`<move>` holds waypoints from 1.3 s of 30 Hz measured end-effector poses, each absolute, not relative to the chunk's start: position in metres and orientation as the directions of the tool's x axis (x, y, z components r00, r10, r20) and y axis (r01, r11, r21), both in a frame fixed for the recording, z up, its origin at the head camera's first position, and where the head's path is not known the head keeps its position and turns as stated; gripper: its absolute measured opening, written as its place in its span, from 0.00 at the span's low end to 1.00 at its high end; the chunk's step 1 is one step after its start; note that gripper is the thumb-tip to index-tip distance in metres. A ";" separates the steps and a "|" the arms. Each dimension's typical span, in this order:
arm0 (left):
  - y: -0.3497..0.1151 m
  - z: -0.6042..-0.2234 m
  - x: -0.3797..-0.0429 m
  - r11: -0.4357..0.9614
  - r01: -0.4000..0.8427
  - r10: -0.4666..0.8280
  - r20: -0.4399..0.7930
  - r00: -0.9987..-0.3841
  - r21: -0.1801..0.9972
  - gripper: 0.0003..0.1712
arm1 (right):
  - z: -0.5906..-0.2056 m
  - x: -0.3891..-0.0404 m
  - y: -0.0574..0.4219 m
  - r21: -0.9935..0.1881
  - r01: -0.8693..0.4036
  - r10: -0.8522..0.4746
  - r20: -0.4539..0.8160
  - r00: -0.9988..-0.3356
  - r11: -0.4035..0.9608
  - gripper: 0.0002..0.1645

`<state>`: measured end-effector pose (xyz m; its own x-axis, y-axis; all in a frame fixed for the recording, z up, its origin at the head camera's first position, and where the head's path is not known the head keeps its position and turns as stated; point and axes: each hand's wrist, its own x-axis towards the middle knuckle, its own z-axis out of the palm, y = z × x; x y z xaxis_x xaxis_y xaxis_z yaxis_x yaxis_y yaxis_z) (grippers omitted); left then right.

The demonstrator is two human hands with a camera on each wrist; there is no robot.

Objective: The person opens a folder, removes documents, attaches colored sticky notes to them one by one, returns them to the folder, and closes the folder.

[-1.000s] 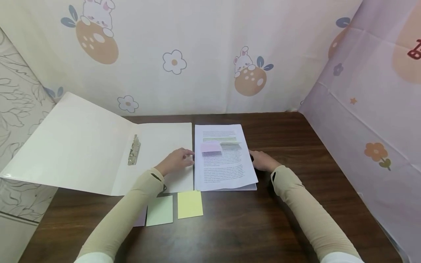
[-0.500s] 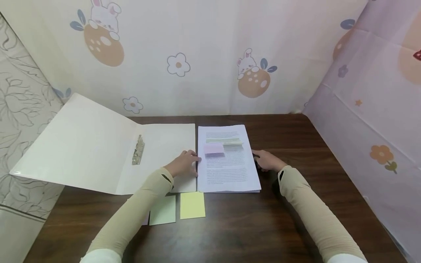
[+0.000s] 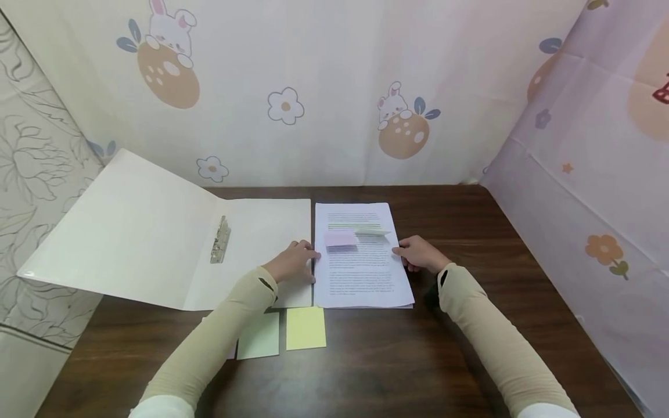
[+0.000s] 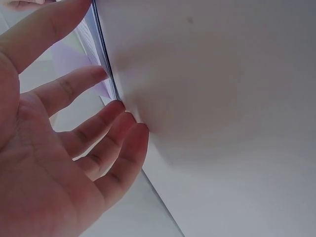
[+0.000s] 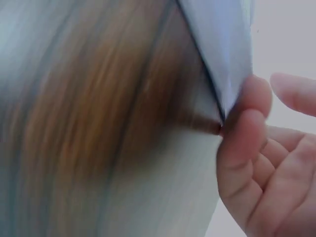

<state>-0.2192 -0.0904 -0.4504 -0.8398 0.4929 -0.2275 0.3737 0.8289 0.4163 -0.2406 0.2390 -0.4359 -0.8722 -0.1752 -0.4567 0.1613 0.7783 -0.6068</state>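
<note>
A stack of printed papers (image 3: 360, 284) lies beside an open white ring binder (image 3: 263, 226). A pink sticky note (image 3: 341, 238) and a pale green sticky note (image 3: 372, 232) stick up from its top sheet, below green highlighted lines. My left hand (image 3: 291, 262) rests by the stack's left edge; in the left wrist view its fingers (image 4: 136, 143) are spread, fingertips at the sheet edges. At the right edge, my right hand (image 3: 422, 254) grips the papers, thumb over the top and the other fingers (image 5: 247, 133) curled at the edge.
The binder's metal clip (image 3: 220, 239) is near its spine, and its cover (image 3: 125, 232) leans open at the left. In front lie a yellow sticky pad (image 3: 305, 328), a green pad (image 3: 259, 338) and a partly hidden purple one. A patterned curtain (image 3: 334, 145) stands behind the table.
My left hand has moved right to the stack's left edge. My right hand has come up and inward, its thumb now over the right edge. The bottom edges of the papers look more even.
</note>
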 end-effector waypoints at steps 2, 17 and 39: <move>-0.090 -0.451 -0.219 0.827 0.382 0.498 -0.224 -0.838 0.412 0.34 | -0.435 -0.242 0.238 -0.623 0.193 -0.155 -0.460 -0.874 0.758 0.16; -0.092 -0.452 -0.223 0.809 0.403 0.525 -0.218 -0.823 0.427 0.35 | -0.445 -0.247 0.235 -0.707 0.336 -0.077 -0.482 -0.873 0.622 0.20; -0.177 -0.427 -0.240 0.826 0.109 0.255 -0.195 -0.947 0.553 0.23 | -0.454 -0.246 0.240 -0.757 0.401 -0.097 -0.517 -0.850 0.516 0.29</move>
<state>-0.2402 -0.1768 -0.4273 -0.9470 0.2552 -0.1952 0.1085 0.8259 0.5533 -0.2458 0.2397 -0.4545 -0.8502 -0.0974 -0.5174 0.4015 0.5158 -0.7568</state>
